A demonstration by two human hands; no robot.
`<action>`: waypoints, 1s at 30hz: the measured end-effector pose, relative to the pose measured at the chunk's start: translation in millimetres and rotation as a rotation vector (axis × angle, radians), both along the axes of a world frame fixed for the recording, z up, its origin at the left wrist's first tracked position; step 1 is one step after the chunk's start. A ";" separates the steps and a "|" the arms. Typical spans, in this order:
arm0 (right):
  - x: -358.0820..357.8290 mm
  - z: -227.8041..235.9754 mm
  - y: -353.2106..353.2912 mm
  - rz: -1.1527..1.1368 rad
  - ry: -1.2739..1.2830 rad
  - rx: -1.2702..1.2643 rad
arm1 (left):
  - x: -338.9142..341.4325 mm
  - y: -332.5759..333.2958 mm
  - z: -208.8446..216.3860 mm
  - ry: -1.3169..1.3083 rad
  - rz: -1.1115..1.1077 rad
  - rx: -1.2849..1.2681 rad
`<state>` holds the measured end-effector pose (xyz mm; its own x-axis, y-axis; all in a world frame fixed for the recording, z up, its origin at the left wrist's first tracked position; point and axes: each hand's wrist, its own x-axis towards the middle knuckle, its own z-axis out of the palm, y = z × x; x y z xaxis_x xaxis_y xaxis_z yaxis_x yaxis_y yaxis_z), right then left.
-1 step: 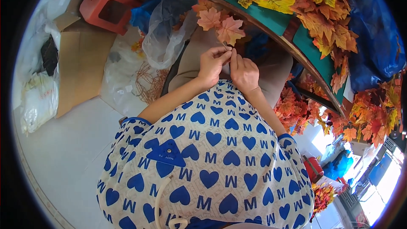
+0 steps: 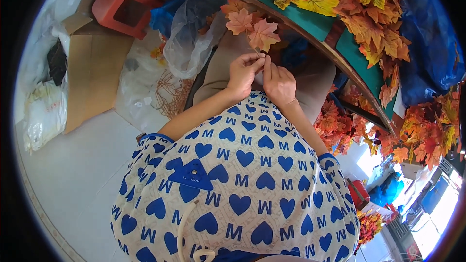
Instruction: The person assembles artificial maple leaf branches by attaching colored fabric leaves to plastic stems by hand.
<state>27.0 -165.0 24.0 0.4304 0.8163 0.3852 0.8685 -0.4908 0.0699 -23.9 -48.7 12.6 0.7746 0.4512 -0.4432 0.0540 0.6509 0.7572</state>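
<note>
Over my lap, my left hand and my right hand meet fingertip to fingertip. Between the left thumb and forefinger is the thin stem of an artificial maple leaf sprig, its pale orange leaves spreading just beyond the fingers. The right thumb and forefinger pinch close beside the same stem end; what exactly lies between them is too small to make out. A second pale orange leaf sits to the left of the first, near the table edge.
A green table with a wooden rim curves ahead, heaped with orange and yellow artificial leaves. On the floor at left are a red plastic stool, a cardboard box, clear plastic bags and tangled brown strands. Blue plastic sheeting hangs at right.
</note>
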 end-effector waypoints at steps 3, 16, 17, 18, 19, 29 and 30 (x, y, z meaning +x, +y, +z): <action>2.7 5.2 5.4 0.061 -0.018 -0.026 | 6.4 2.3 -2.3 0.017 0.039 -0.032; 92.3 151.3 6.1 0.076 0.010 0.516 | -0.4 35.1 3.1 -0.010 -0.928 -0.196; 104.1 163.7 2.2 -0.031 -0.002 0.469 | -1.6 34.4 0.9 -0.018 -0.931 -0.192; 124.2 171.7 -4.0 -0.071 -0.049 0.414 | -3.6 31.2 -0.8 -0.010 -0.891 -0.170; 138.9 180.2 -7.1 -0.142 0.002 0.365 | -5.7 29.0 -1.2 -0.003 -0.849 -0.149; 208.2 193.8 8.3 0.042 -0.182 0.001 | -11.2 44.0 4.1 -0.098 -0.628 -0.563; 205.8 195.4 13.8 0.064 -0.050 0.009 | -12.1 44.1 3.4 -0.093 -0.628 -0.572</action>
